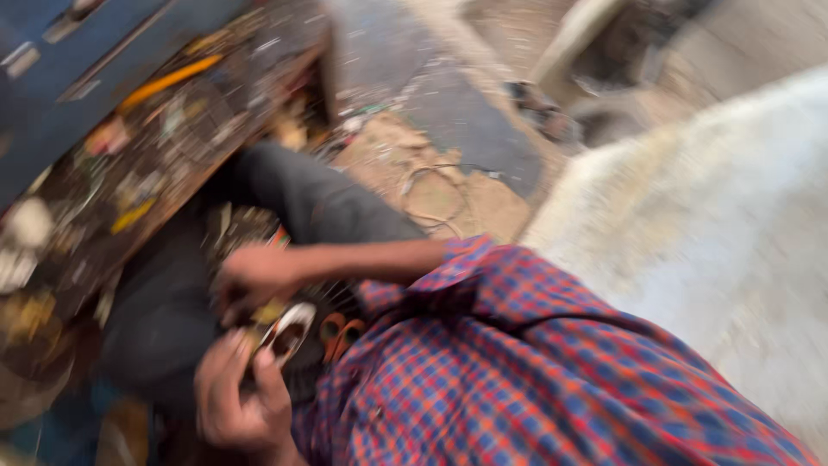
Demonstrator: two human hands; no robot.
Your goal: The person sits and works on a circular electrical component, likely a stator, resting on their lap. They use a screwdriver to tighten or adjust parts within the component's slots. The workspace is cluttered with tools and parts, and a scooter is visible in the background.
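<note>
The picture is strongly blurred. My right hand (254,276) reaches across my lap from a red-and-blue checked sleeve (466,276), its fingers closed on a small yellowish part on a dark round object (302,362) that rests on my dark trousers (310,198). My left hand (233,401), lower in the view, grips a pale curved piece (289,332) at that object's edge. Orange loop handles of a tool (338,336) lie just beside both hands. What the gripped pieces are cannot be told.
A cluttered work surface (129,181) with several small parts and a yellow tool (164,82) runs along the left, under a blue panel (52,78). A loose wire (431,194) lies on the dirt ground. A pale rough mass (716,233) fills the right.
</note>
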